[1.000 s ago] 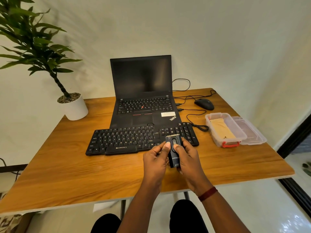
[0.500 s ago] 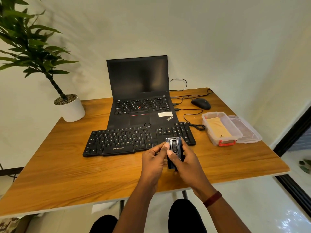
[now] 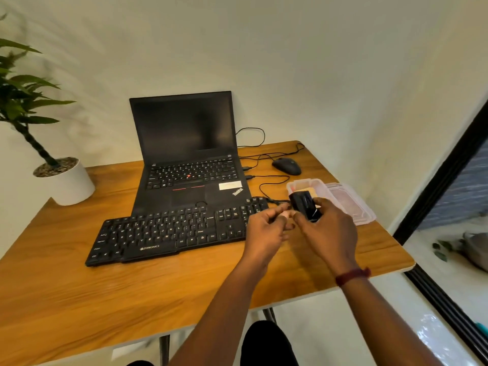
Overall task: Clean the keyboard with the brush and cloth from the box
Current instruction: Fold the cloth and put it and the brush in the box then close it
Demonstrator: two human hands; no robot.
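Right hand [image 3: 327, 233] grips the black brush [image 3: 305, 207] just right of the keyboard [image 3: 169, 233]; left hand [image 3: 266, 231] is loosely curled and holds nothing. With only one hand gripping it, the brush may slip onto the keys or knock the box [image 3: 326, 192] behind.

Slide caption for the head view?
Right hand holds the black brush by the open box; left hand beside it, over the keyboard.

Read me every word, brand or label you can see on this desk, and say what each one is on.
"ZEBRONICS": front edge of the keyboard.
"ThinkPad": palm rest of the laptop.
White sticker on the laptop: too blurred to read.
Key legends on both: too small to read.
Brush: any print is blurred.
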